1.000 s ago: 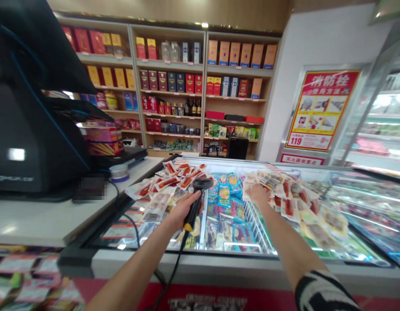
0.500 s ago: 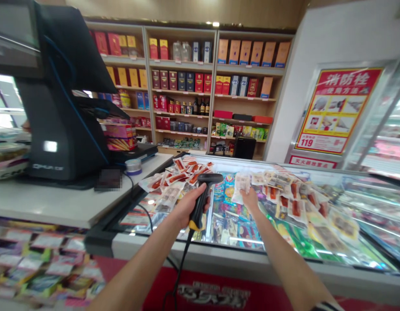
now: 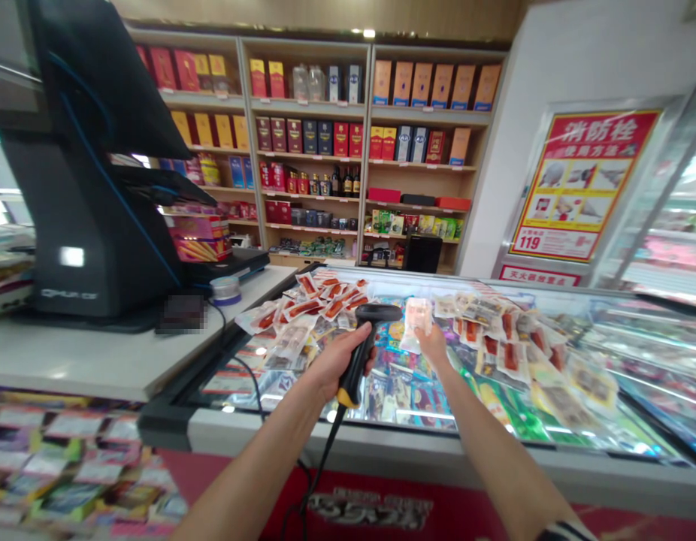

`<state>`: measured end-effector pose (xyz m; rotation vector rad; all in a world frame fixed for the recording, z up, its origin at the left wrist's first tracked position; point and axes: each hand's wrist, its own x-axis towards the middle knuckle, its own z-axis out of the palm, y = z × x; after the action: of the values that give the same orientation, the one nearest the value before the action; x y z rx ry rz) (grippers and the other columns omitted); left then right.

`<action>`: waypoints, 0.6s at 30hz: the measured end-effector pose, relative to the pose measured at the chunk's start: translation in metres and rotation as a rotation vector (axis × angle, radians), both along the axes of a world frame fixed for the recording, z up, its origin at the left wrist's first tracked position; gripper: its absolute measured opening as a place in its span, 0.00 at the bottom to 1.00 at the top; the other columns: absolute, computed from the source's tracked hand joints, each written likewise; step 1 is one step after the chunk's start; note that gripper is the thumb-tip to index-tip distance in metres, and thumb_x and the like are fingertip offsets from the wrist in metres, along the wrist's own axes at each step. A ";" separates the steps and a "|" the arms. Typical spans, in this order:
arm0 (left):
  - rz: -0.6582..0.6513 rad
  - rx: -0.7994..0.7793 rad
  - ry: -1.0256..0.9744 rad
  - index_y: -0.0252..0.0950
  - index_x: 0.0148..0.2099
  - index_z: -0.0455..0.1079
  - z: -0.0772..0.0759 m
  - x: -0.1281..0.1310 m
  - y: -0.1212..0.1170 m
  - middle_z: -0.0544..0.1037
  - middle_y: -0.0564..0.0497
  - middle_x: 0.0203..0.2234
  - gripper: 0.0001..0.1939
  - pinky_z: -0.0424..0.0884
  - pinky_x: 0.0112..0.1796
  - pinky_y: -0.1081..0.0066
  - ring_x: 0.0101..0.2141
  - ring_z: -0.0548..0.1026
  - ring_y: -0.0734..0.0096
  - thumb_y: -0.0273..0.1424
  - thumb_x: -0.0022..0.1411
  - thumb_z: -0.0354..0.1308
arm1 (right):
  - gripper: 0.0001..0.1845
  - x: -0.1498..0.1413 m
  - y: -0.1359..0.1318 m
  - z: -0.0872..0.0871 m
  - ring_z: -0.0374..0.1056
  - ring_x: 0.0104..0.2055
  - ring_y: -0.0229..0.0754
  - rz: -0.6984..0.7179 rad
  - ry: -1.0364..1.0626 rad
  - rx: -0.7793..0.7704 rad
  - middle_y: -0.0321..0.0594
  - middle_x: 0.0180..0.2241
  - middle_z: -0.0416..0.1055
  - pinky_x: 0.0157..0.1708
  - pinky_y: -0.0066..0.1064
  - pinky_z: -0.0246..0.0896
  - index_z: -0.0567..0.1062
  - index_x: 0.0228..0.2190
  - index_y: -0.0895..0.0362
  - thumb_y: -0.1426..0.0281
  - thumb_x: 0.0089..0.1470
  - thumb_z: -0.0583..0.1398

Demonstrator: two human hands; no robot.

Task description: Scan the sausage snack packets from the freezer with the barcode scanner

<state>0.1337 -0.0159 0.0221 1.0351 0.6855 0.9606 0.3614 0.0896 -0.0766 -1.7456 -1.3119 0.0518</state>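
My left hand (image 3: 343, 358) is wrapped round the handle of a black and yellow barcode scanner (image 3: 358, 364), its head turned right and its cord hanging down. In my right hand (image 3: 432, 344) is a pale vacuum-sealed food packet (image 3: 416, 319), pinched at its lower end and held upright just right of the scanner head. A reddish glow lies on the packet. Left of the scanner, a pile of sealed packets with red-brown food (image 3: 319, 302) rests on the glass top of a freezer (image 3: 258, 424). Another pile of sealed packets (image 3: 509, 334) lies to the right of my right hand.
A black checkout terminal (image 3: 94, 195) stands on the white counter (image 3: 94, 361) at left, beside a small round tub (image 3: 226, 290). Shelves of boxes and bottles (image 3: 308, 139) line the back. A red and yellow poster (image 3: 585, 184) hangs at right.
The scanner has moved slightly right, closer to the packet in my right hand. A reddish glow now shows on that packet. The view has shifted a little.
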 end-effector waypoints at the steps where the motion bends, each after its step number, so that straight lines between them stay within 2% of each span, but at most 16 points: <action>1: -0.005 0.003 -0.002 0.32 0.29 0.61 0.001 -0.001 0.000 0.67 0.53 0.17 0.15 0.60 0.17 0.78 0.16 0.65 0.80 0.41 0.50 0.53 | 0.18 0.000 0.000 0.001 0.67 0.31 0.43 -0.004 0.009 -0.011 0.46 0.29 0.71 0.27 0.27 0.57 0.70 0.34 0.64 0.65 0.43 0.52; 10: 0.000 0.066 0.008 0.32 0.29 0.63 0.014 -0.012 -0.004 0.68 0.53 0.18 0.15 0.61 0.17 0.78 0.16 0.66 0.80 0.41 0.49 0.53 | 0.21 -0.004 -0.007 0.008 0.66 0.36 0.44 -0.043 0.016 -0.152 0.46 0.34 0.71 0.31 0.27 0.58 0.67 0.40 0.64 0.64 0.46 0.51; 15: 0.201 0.085 0.101 0.32 0.26 0.62 0.010 -0.036 0.009 0.68 0.53 0.16 0.16 0.60 0.16 0.79 0.15 0.65 0.80 0.42 0.48 0.54 | 0.22 -0.010 0.003 0.011 0.66 0.38 0.48 -0.062 -0.022 -0.251 0.51 0.35 0.70 0.33 0.31 0.58 0.68 0.39 0.65 0.63 0.46 0.50; 18: 0.322 0.094 0.135 0.32 0.25 0.61 0.004 -0.055 0.019 0.68 0.53 0.15 0.16 0.60 0.15 0.79 0.14 0.65 0.80 0.42 0.47 0.54 | 0.22 -0.026 0.010 0.014 0.65 0.39 0.51 -0.042 -0.052 -0.311 0.52 0.35 0.69 0.34 0.36 0.57 0.70 0.37 0.64 0.61 0.45 0.50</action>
<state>0.0791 0.0031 0.0259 1.0988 0.9460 1.2181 0.3351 0.0992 -0.0629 -2.0474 -1.3597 0.1969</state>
